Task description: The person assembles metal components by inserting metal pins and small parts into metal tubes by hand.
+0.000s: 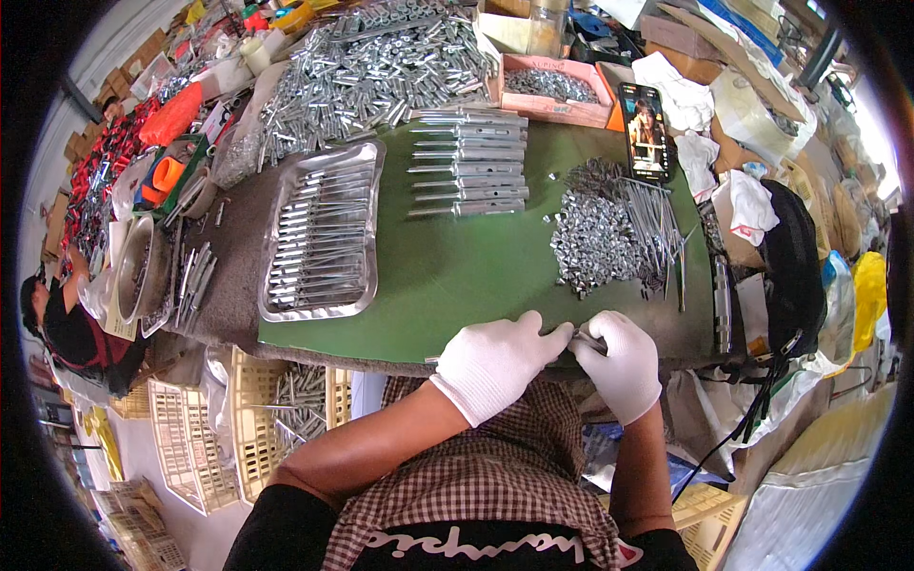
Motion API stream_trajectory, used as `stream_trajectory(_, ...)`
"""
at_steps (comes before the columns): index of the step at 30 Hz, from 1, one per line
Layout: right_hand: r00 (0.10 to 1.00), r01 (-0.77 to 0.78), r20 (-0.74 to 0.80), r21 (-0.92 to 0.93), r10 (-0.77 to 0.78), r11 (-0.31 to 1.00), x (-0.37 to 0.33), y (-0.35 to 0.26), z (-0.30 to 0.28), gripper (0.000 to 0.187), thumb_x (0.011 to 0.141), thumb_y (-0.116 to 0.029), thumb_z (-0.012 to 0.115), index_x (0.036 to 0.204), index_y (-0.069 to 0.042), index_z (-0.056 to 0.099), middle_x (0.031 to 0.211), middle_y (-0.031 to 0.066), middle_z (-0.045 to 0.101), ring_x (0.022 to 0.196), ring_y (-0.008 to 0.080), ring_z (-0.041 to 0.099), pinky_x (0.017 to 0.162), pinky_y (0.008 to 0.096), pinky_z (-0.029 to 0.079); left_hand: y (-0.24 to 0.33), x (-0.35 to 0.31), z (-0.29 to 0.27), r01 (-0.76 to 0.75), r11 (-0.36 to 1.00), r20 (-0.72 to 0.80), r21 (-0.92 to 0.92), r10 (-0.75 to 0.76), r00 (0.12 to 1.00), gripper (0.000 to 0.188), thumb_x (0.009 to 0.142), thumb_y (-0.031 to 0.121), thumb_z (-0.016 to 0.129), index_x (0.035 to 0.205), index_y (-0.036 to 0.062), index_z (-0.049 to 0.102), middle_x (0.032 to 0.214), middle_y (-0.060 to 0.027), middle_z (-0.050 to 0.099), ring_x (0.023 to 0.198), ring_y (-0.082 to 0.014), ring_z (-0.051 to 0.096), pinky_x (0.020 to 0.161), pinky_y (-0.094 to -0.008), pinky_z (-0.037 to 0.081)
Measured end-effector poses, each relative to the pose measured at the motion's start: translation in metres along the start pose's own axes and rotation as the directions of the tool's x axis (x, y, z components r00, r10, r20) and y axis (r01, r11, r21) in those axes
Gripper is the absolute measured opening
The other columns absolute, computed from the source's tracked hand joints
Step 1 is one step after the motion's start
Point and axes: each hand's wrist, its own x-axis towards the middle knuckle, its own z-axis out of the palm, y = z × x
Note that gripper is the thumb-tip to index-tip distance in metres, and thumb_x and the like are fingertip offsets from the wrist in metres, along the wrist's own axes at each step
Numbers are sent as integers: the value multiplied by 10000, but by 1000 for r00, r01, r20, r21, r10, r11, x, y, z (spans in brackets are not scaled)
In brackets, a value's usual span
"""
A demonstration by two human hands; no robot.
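Note:
White knit gloves cover both my hands at the near edge of the green work mat [457, 276]. My left hand [497, 364] is closed, thumb and forefinger pinched toward the right. Opposite it, my right hand [621, 366] is also closed, its fingertips almost meeting the left ones. A small dark metal piece [574, 337] shows between the fingertips; the gloves cover most of it, so its kind is unclear. Beyond my right hand lie a heap of small shiny metal parts [592, 238], dark small springs or screws [595, 176], and thin metal rods [657, 224].
A metal tray [371, 257] holds a column of slim rods. Several metal tubes with rods [468, 171] lie in a row. Behind are a large heap of metal tubes [381, 76], a pink box [609, 109] and a phone [645, 133]. Another person [81, 324] sits far left.

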Motion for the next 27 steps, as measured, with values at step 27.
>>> stream_trajectory(27, 931, 244, -284, 951, 227, 188, 19, -6, 44, 313, 881, -38, 467, 571, -51, 426, 526, -9, 356, 448, 85, 318, 438, 261, 216, 8, 13, 3, -39, 995, 22, 93, 37, 999, 111, 830, 159, 603, 932, 115, 608, 727, -42, 521, 523, -193, 612, 470, -329, 518)
